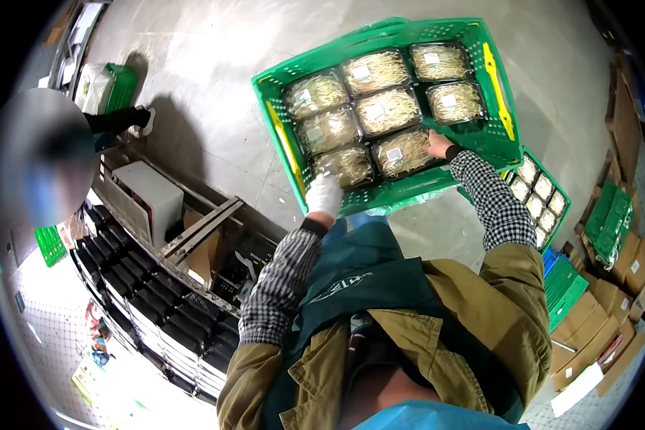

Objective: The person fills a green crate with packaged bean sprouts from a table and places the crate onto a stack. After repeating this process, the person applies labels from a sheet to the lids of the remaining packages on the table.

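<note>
A green plastic crate (pixel 505 147) with yellow handles holds several film-covered black trays of pale, thin strands that look like sprouts. My right hand (pixel 438 145), bare, has its fingers closed around the right end of the near middle sprout pack (pixel 401 154). In a white glove, my left hand (pixel 324 195) is over the crate's near left rim, by the near left sprout pack (pixel 351 166); its fingers are blurred. Two more packs, the upper right pack (pixel 439 61) and the lower right pack (pixel 455 102), lie along the right side.
Below right of the crate stands another green crate (pixel 567 208) of similar packs. Stacked black trays (pixel 147 290) line the left, beside a metal frame (pixel 201 233). Another person's arm (pixel 115 122) shows at the upper left. Cardboard boxes (pixel 588 322) are at the right.
</note>
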